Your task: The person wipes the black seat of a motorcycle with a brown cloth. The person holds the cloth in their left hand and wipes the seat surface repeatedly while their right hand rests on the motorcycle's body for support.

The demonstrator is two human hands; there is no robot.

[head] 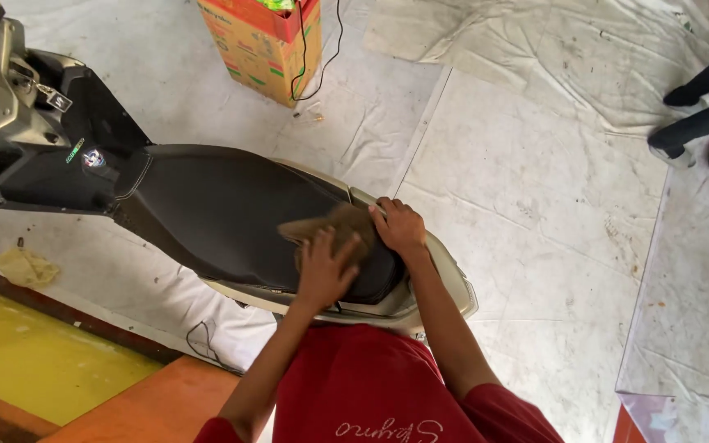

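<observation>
Both hands, left hand [324, 267] and right hand [398, 227], press a blurred brown cloth [334, 228] flat-palmed onto the long black scooter seat [215, 209], which runs up-left.

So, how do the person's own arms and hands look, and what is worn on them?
Both arms are bare below short red sleeves. The left hand and the right hand wear no gloves; no ring, watch or bracelet shows.

Cloth [334, 230] on scooter seat [215, 205], cardboard box [263, 45] behind, rag [26, 267] left
</observation>
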